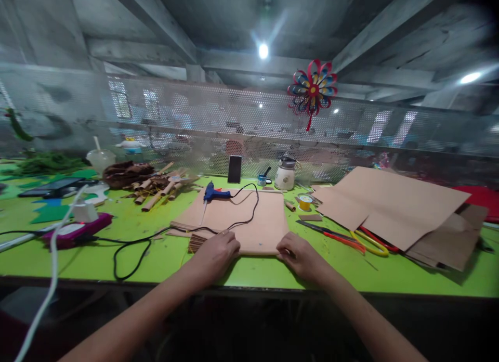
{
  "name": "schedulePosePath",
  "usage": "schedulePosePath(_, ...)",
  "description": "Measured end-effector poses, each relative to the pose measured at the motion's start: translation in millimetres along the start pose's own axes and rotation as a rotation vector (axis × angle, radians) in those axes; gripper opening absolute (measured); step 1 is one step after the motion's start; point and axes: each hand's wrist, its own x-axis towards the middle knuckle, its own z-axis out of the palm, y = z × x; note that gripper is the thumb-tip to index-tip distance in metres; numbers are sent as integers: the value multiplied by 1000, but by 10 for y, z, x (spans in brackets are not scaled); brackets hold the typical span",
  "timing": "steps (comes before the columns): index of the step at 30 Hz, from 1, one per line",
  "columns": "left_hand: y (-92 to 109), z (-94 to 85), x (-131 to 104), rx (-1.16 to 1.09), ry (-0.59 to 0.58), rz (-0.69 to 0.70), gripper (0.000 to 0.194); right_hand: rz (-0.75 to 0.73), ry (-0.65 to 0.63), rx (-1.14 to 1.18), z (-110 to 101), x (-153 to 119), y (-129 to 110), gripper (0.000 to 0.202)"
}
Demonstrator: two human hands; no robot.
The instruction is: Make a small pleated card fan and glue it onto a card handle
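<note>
A sheet of brown kraft paper [261,216] lies before me on the green table, its near edge turned up into a narrow roll. My left hand [219,251] is closed on the left part of that edge, fingers curled over it. At the right end of the roll, my right hand [301,255] pinches the paper between thumb and fingers. On the sheet's far left rests a blue glue gun [216,192], and its black cord loops across the paper. A stack of folded brown paper strips [197,242] sits just beside my left hand.
Scissors with orange handles [346,240] and yellow-handled scissors [370,243] lie right, beside large brown sheets [390,201]. A purple power strip [78,231] with cables is left. Behind stand rolled paper tubes [159,193], a phone [234,169], a jar [285,175] and yellow tape [305,202].
</note>
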Motion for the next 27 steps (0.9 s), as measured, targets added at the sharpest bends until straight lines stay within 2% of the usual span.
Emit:
schedulePosePath(9,-78,15,-41,-41,8,27,32,-35,-10,52,43,-5,101,15)
schedulePosePath(17,-105,-25,-22,-94,-33,50,27,-7,-41,13,-24,2,21,20)
schedulePosePath(22,-69,-67,-16,-118,-42,10,31,23,-72,-34,-34,-7,-7,24)
schedulePosePath(27,-51,-109,20,-179,-74,-87,29,31,-91,-79,-31,-16,-32,25)
